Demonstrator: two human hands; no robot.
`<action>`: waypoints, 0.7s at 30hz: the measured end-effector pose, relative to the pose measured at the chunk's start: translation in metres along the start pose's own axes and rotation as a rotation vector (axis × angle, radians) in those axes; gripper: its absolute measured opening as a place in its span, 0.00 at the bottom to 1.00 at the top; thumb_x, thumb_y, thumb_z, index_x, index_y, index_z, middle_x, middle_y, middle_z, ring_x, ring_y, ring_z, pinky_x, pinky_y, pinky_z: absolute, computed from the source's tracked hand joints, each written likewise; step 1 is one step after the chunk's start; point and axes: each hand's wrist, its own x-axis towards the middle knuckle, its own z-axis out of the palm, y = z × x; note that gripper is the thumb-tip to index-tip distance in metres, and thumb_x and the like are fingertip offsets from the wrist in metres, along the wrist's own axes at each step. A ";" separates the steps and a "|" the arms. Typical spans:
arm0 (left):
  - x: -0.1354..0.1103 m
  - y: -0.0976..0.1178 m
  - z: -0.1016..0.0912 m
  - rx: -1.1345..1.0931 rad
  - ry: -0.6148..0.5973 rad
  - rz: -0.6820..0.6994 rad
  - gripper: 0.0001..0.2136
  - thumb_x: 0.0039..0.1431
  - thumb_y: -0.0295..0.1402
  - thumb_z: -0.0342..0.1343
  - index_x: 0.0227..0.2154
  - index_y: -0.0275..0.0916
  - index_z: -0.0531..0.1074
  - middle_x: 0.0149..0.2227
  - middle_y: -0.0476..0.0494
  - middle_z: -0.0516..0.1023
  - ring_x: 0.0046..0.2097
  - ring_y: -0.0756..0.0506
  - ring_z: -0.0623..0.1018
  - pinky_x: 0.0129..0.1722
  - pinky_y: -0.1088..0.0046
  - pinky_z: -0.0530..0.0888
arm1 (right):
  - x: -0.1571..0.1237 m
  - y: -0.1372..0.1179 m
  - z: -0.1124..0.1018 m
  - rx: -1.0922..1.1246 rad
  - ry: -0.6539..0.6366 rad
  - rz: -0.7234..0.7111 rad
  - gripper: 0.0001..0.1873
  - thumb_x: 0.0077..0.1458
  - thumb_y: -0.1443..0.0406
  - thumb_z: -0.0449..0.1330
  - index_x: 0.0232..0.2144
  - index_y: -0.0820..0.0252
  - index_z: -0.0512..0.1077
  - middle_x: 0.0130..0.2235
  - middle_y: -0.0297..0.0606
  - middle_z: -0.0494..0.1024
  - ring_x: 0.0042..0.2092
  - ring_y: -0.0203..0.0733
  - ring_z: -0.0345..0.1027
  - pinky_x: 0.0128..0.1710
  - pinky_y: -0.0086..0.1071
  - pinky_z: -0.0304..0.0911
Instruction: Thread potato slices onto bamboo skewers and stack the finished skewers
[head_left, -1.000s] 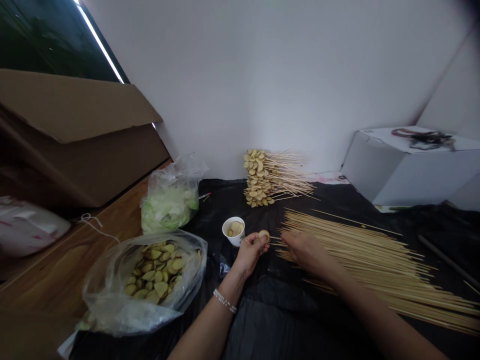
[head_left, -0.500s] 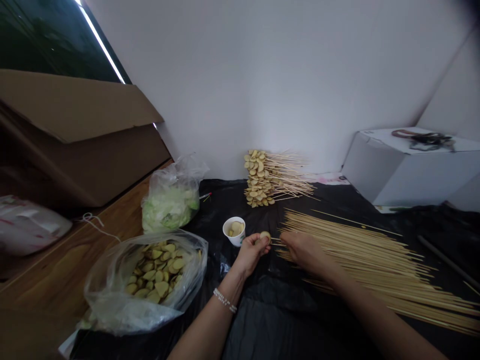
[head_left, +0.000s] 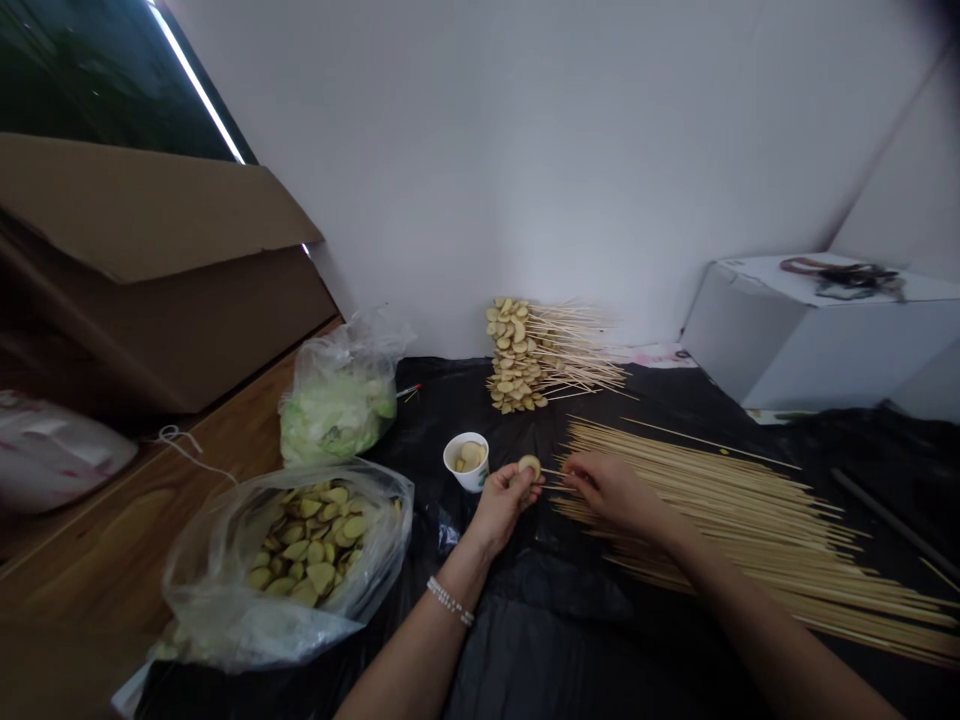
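Observation:
My left hand (head_left: 501, 497) pinches a pale potato slice (head_left: 529, 465) between its fingertips, just right of a small white cup (head_left: 466, 461) holding more slices. My right hand (head_left: 609, 487) is closed on a thin bamboo skewer (head_left: 553, 473), whose tip points at the slice and touches or nearly touches it. Under my right hand lies a wide spread of loose bamboo skewers (head_left: 750, 520) on the black plastic sheet (head_left: 570, 640). A pile of finished potato skewers (head_left: 536, 355) rests against the wall.
At the left, a clear bag of potato slices (head_left: 300, 555) and a bag of green leaves (head_left: 337, 405). A cardboard box (head_left: 150, 270) fills the far left. A white box (head_left: 810, 335) stands at the right. Wooden tabletop (head_left: 112, 540) shows at the left.
My right hand has shifted slightly up and left, bringing the skewer tip to the slice. The left hand has barely moved.

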 end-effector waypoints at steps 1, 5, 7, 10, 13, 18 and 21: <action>0.001 0.000 0.000 -0.003 0.010 0.012 0.17 0.40 0.41 0.69 0.29 0.33 0.76 0.30 0.43 0.78 0.26 0.56 0.72 0.29 0.80 0.68 | 0.000 0.001 0.000 0.008 0.023 -0.012 0.08 0.59 0.66 0.51 0.30 0.59 0.68 0.30 0.35 0.74 0.32 0.37 0.65 0.32 0.28 0.53; 0.002 -0.001 -0.002 -0.011 0.019 0.019 0.17 0.41 0.42 0.68 0.28 0.32 0.76 0.29 0.44 0.78 0.25 0.56 0.71 0.28 0.81 0.67 | -0.002 -0.002 0.003 -0.118 0.070 -0.047 0.10 0.61 0.68 0.48 0.29 0.60 0.67 0.30 0.38 0.73 0.32 0.38 0.64 0.32 0.29 0.51; 0.002 0.000 -0.002 -0.008 0.015 0.010 0.17 0.41 0.41 0.68 0.28 0.32 0.76 0.28 0.44 0.78 0.26 0.56 0.72 0.28 0.81 0.67 | -0.003 -0.004 0.006 -0.207 0.047 -0.038 0.11 0.61 0.70 0.47 0.30 0.60 0.67 0.30 0.39 0.74 0.31 0.38 0.64 0.31 0.30 0.50; 0.000 0.000 -0.002 0.008 0.018 0.010 0.16 0.40 0.40 0.69 0.27 0.32 0.76 0.28 0.43 0.78 0.26 0.55 0.72 0.28 0.80 0.67 | -0.003 -0.007 0.008 -0.244 0.007 -0.026 0.10 0.60 0.72 0.47 0.30 0.61 0.66 0.29 0.38 0.74 0.30 0.37 0.63 0.30 0.30 0.48; 0.000 0.000 -0.002 0.018 0.021 0.010 0.17 0.39 0.40 0.69 0.27 0.32 0.76 0.28 0.43 0.78 0.25 0.55 0.72 0.28 0.79 0.67 | -0.003 -0.007 0.009 -0.234 0.006 -0.026 0.10 0.60 0.72 0.47 0.29 0.60 0.66 0.29 0.37 0.74 0.29 0.36 0.64 0.30 0.29 0.48; 0.002 -0.001 -0.003 0.025 0.011 0.018 0.16 0.40 0.40 0.69 0.27 0.32 0.76 0.27 0.43 0.78 0.25 0.55 0.72 0.28 0.80 0.67 | -0.003 -0.009 0.013 -0.299 0.049 -0.055 0.10 0.57 0.75 0.47 0.30 0.60 0.66 0.31 0.39 0.73 0.33 0.39 0.64 0.32 0.30 0.48; 0.001 -0.001 -0.003 0.036 0.010 0.025 0.16 0.40 0.40 0.69 0.28 0.32 0.76 0.27 0.44 0.78 0.25 0.55 0.72 0.28 0.80 0.67 | -0.005 -0.014 0.016 -0.373 0.065 -0.066 0.11 0.53 0.77 0.48 0.32 0.61 0.67 0.33 0.42 0.73 0.35 0.42 0.64 0.33 0.32 0.48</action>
